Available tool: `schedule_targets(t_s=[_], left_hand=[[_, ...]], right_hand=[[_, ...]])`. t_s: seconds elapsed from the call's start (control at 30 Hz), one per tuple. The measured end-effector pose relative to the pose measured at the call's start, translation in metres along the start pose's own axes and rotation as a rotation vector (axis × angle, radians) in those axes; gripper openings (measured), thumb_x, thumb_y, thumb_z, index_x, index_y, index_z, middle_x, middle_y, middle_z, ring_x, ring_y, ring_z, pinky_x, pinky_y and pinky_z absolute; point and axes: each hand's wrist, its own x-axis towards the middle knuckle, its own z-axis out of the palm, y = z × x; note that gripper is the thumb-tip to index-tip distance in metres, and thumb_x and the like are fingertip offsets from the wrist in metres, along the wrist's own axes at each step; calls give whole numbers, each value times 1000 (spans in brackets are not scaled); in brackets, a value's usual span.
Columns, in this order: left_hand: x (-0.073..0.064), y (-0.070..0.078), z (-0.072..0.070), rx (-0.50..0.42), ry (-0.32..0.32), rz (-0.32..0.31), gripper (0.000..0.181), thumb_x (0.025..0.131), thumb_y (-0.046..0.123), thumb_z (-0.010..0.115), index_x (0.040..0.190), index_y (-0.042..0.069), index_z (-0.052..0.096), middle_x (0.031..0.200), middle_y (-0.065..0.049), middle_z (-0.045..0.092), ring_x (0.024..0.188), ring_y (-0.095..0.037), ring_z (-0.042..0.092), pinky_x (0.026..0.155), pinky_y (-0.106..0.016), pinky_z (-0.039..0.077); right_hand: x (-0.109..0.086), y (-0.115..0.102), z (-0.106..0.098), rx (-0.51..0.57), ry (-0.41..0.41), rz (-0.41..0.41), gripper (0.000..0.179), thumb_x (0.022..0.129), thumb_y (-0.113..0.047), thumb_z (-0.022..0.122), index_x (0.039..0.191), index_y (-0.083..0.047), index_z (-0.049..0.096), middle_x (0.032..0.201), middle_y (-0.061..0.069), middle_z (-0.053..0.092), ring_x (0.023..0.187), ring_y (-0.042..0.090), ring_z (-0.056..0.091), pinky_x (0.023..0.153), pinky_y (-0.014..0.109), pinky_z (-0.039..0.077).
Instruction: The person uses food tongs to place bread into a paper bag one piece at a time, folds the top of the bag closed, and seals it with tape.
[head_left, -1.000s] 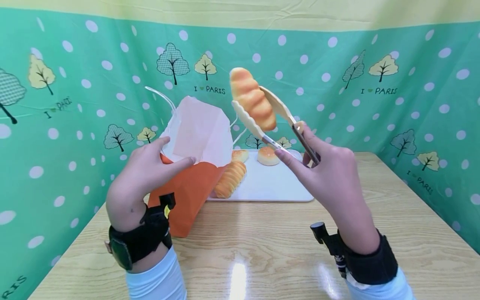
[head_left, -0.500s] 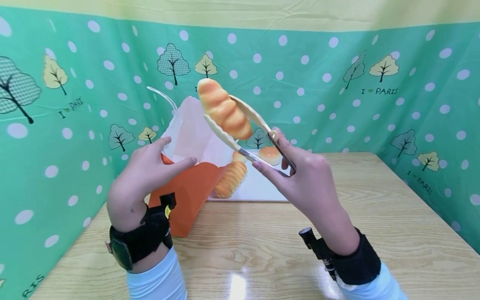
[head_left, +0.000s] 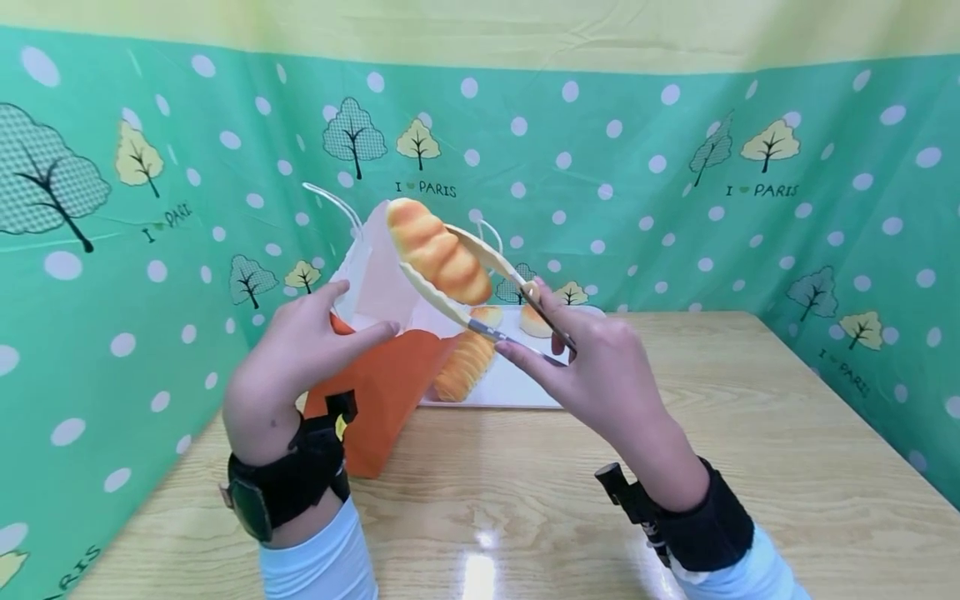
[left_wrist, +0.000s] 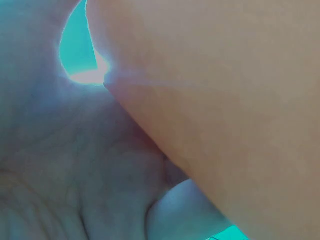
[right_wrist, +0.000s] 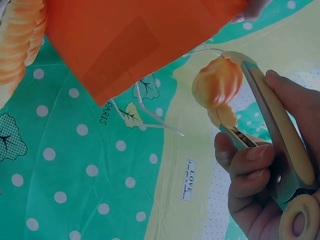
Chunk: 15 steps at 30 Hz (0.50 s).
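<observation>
My left hand (head_left: 300,358) holds the rim of a tilted orange paper bag (head_left: 386,375), thumb along the near edge; its other fingers are partly hidden. The bag's pale inside faces up, and its white cord handles show. With my right hand (head_left: 611,375) I grip tongs (head_left: 486,330) with cream-coloured tips. A ridged golden bread roll (head_left: 437,252) is pinched between the tips, overlapping the bag's opening in the head view. In the right wrist view the roll (right_wrist: 220,82) hangs beyond the bag's edge. Bag and palm fill the left wrist view closely.
Behind the bag, a white tray (head_left: 517,387) lies on the wooden table (head_left: 675,400). On it are a ridged loaf (head_left: 463,367), a round bun (head_left: 534,323) and another bread piece (head_left: 486,317), partly hidden. A green dotted curtain (head_left: 637,150) surrounds the table.
My right hand has moved left, then lower, bringing the tongs and the bread roll from above the tray to the bag's opening. My left hand stays at the bag's rim.
</observation>
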Motion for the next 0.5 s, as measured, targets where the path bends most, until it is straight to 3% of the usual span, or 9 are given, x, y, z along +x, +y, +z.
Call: schedule_targets(t_s=[0.5], left_hand=[[2, 2, 2, -14, -2, -2, 98, 79, 64, 54, 146, 1, 22, 57, -1, 33, 51, -19, 43, 55, -32, 38]], right_hand=[[0, 2, 4, 4, -15, 12, 67, 75, -54, 67, 128, -14, 59, 57, -3, 52, 45, 10, 36, 40, 29, 29]])
